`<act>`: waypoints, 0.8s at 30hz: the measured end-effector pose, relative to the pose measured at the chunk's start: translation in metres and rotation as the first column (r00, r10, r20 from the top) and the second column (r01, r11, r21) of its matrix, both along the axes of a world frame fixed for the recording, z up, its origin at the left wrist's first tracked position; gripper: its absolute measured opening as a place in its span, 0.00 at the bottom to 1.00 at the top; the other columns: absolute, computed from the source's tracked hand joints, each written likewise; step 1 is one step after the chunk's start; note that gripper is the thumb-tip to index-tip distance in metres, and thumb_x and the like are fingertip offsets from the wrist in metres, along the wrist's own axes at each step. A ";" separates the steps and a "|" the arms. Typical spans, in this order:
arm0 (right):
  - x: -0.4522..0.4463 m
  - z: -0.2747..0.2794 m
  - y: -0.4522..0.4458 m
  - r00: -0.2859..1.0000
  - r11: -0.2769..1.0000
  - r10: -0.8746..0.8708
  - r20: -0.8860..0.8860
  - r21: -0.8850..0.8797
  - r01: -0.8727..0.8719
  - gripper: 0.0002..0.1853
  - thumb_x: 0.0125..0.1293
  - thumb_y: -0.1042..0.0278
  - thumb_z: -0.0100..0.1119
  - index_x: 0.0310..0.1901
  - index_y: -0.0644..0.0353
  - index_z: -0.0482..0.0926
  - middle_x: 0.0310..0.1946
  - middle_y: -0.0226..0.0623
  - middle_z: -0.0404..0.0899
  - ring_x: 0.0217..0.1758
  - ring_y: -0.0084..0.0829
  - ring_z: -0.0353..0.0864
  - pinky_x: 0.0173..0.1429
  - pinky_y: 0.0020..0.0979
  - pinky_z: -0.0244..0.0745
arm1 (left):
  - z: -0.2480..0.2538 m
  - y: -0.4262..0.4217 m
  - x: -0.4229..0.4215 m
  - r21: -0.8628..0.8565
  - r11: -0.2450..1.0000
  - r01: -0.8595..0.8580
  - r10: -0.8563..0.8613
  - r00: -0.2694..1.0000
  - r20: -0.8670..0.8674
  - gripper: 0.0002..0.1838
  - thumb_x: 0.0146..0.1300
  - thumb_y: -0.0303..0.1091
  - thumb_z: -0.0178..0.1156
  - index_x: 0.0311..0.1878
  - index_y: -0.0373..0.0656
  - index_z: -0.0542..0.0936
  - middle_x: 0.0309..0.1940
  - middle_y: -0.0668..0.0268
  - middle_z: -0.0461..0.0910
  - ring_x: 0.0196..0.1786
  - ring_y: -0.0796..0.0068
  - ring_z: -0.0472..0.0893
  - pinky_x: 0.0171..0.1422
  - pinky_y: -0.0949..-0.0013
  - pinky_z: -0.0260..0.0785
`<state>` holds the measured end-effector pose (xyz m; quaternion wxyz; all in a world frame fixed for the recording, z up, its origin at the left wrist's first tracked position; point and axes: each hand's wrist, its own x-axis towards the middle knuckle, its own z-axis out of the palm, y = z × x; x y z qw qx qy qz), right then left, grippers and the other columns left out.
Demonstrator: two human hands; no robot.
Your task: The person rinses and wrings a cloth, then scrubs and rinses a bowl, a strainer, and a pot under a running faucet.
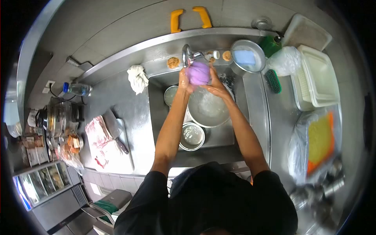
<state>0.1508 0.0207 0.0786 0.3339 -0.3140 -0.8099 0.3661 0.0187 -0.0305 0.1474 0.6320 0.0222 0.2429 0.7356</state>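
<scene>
Head camera view: the purple cloth was located directly between my two hands, straight ahead of my body, at the far side of the sink and immediately beside the tap. The cloth was gathered into a rounded bundle; no definite long axis could be read from it. My left hand bore against its left side and my right hand against its right side, so neither hand was clearly nearer. The tap's curved spout stood at the far left edge of the bundle, closer to my left hand than to my right. The large basin of cloudy water lay on the near side of the cloth, slightly to the right. Hand state: both hands clasped the bundle from opposite sides. The digits of my right hand were parted, some set along the right edge of the cloth and one reaching along its near edge; those of my left hand were partly hidden, and their exact closure could not be determined. Arm pose: both forearms extended forward over the sink and converged toward the cloth, the left passing left of the basin, the right crossing its right side.
</scene>
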 end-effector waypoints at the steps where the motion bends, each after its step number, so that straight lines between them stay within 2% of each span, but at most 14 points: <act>1: 0.003 0.015 0.001 1.000 1.000 0.011 0.003 0.004 -0.011 0.44 0.52 0.65 0.66 0.66 0.65 0.50 0.66 0.48 0.54 0.69 0.45 0.55 0.68 0.43 0.57 | -0.002 0.006 -0.002 -0.050 0.999 0.002 -0.010 0.987 -0.159 0.17 0.61 0.43 0.54 0.47 0.41 0.75 0.38 0.61 0.78 0.40 0.64 0.79 0.48 0.60 0.72; 2: 0.006 0.023 0.000 0.953 0.871 0.059 -0.296 -0.452 -0.195 0.44 0.54 0.63 0.65 0.67 0.63 0.48 0.67 0.47 0.52 0.70 0.44 0.54 0.68 0.45 0.56 | -0.006 0.009 -0.002 -0.108 0.994 -0.001 -0.033 0.950 -0.311 0.14 0.60 0.41 0.56 0.44 0.41 0.76 0.35 0.63 0.77 0.36 0.68 0.79 0.43 0.65 0.74; 3: 0.008 0.034 -0.002 0.832 0.525 -0.052 -0.552 -0.724 -0.448 0.44 0.56 0.61 0.64 0.68 0.60 0.47 0.68 0.45 0.51 0.71 0.42 0.53 0.69 0.46 0.55 | -0.004 0.010 0.001 -0.109 0.994 -0.005 -0.029 0.951 -0.307 0.14 0.60 0.41 0.56 0.44 0.41 0.76 0.35 0.63 0.77 0.36 0.68 0.79 0.43 0.65 0.74; 4: 0.008 0.044 -0.002 0.766 0.359 -0.211 -0.607 -0.778 -0.517 0.38 0.60 0.53 0.60 0.67 0.56 0.52 0.66 0.45 0.55 0.68 0.43 0.58 0.67 0.50 0.58 | -0.002 0.011 0.004 -0.126 0.991 -0.043 -0.016 0.903 -0.430 0.09 0.56 0.37 0.60 0.35 0.42 0.75 0.29 0.65 0.75 0.30 0.71 0.76 0.35 0.68 0.71; 5: 0.005 0.043 0.002 0.771 0.358 -0.205 -0.603 -0.779 -0.514 0.38 0.60 0.53 0.60 0.67 0.56 0.52 0.66 0.45 0.55 0.68 0.43 0.58 0.67 0.50 0.58 | -0.003 0.014 0.004 -0.137 0.987 -0.084 -0.004 0.838 -0.545 0.07 0.53 0.33 0.63 0.26 0.44 0.74 0.22 0.68 0.73 0.23 0.75 0.74 0.28 0.71 0.68; 8: -0.003 0.051 0.007 0.692 -0.254 -0.082 -0.717 -0.656 -0.710 0.37 0.54 0.49 0.64 0.61 0.57 0.62 0.55 0.48 0.71 0.57 0.49 0.72 0.57 0.51 0.70 | 0.000 0.011 -0.001 -0.218 0.974 -0.061 -0.118 0.684 -0.720 0.04 0.52 0.31 0.60 0.27 0.43 0.75 0.24 0.70 0.73 0.27 0.78 0.72 0.32 0.73 0.66; 9: -0.007 0.048 0.012 0.690 -0.256 -0.073 -0.720 -0.655 -0.711 0.37 0.54 0.49 0.64 0.61 0.57 0.62 0.55 0.48 0.71 0.57 0.49 0.72 0.57 0.51 0.70 | 0.009 0.013 -0.003 -0.310 0.944 -0.116 -0.197 0.558 -0.806 0.03 0.50 0.29 0.59 0.25 0.44 0.74 0.23 0.71 0.72 0.26 0.79 0.71 0.31 0.73 0.65; 11: -0.013 0.041 0.013 0.781 -0.214 0.161 -0.603 -0.794 -0.569 0.31 0.53 0.53 0.65 0.55 0.58 0.68 0.45 0.43 0.76 0.44 0.40 0.79 0.41 0.38 0.78 | 0.013 0.007 -0.006 -0.227 0.971 -0.082 -0.136 0.588 -0.798 0.04 0.48 0.28 0.58 0.23 0.44 0.72 0.21 0.72 0.70 0.25 0.79 0.69 0.29 0.73 0.62; 15: -0.028 0.040 0.007 0.768 -0.235 0.253 -0.588 -0.808 -0.541 0.22 0.53 0.59 0.63 0.46 0.63 0.72 0.32 0.38 0.76 0.27 0.28 0.76 0.25 0.26 0.72 | 0.012 0.004 -0.018 -0.194 0.967 -0.166 -0.108 0.424 -0.899 0.07 0.47 0.31 0.59 0.20 0.38 0.75 0.17 0.66 0.74 0.22 0.75 0.72 0.26 0.66 0.64; 18: -0.033 0.035 -0.005 0.871 0.123 0.401 -0.285 -0.925 -0.359 0.16 0.51 0.59 0.63 0.37 0.61 0.75 0.25 0.29 0.72 0.20 0.20 0.69 0.21 0.21 0.63 | 0.015 0.002 -0.021 -0.362 0.903 -0.232 -0.306 0.242 -0.921 0.10 0.45 0.35 0.59 0.21 0.35 0.77 0.17 0.58 0.76 0.21 0.70 0.74 0.28 0.64 0.66; 19: -0.031 0.032 -0.013 0.873 0.115 0.399 -0.280 -0.929 -0.351 0.16 0.51 0.59 0.63 0.37 0.61 0.75 0.25 0.29 0.72 0.20 0.20 0.69 0.21 0.21 0.63 | 0.011 0.000 -0.020 -0.372 0.900 -0.230 -0.314 0.251 -0.916 0.10 0.45 0.35 0.59 0.21 0.35 0.77 0.17 0.58 0.76 0.21 0.70 0.74 0.28 0.64 0.66; 21: -0.029 0.022 -0.024 0.965 0.564 0.253 -0.067 -0.800 -0.203 0.17 0.48 0.57 0.64 0.37 0.57 0.77 0.26 0.28 0.76 0.26 0.25 0.76 0.27 0.27 0.72 | -0.016 0.003 -0.022 -0.334 0.908 -0.253 -0.294 0.182 -0.938 0.12 0.43 0.37 0.59 0.21 0.36 0.77 0.19 0.54 0.77 0.22 0.64 0.77 0.30 0.61 0.69; 22: -0.030 0.015 -0.027 0.960 0.728 0.279 0.011 -0.655 -0.204 0.19 0.47 0.54 0.63 0.37 0.58 0.78 0.30 0.38 0.80 0.33 0.36 0.81 0.37 0.33 0.77 | -0.034 0.006 -0.024 -0.350 0.903 -0.250 -0.336 0.101 -0.937 0.13 0.43 0.40 0.60 0.22 0.37 0.78 0.21 0.51 0.79 0.26 0.58 0.80 0.34 0.59 0.71; 24: -0.036 0.001 -0.035 0.938 0.861 0.260 0.228 -0.495 -0.119 0.19 0.47 0.54 0.63 0.37 0.58 0.79 0.31 0.42 0.81 0.35 0.40 0.81 0.40 0.35 0.77 | -0.048 0.002 -0.016 -0.363 0.882 -0.301 -0.357 0.075 -0.931 0.14 0.42 0.40 0.60 0.23 0.37 0.79 0.23 0.50 0.79 0.29 0.56 0.81 0.35 0.58 0.71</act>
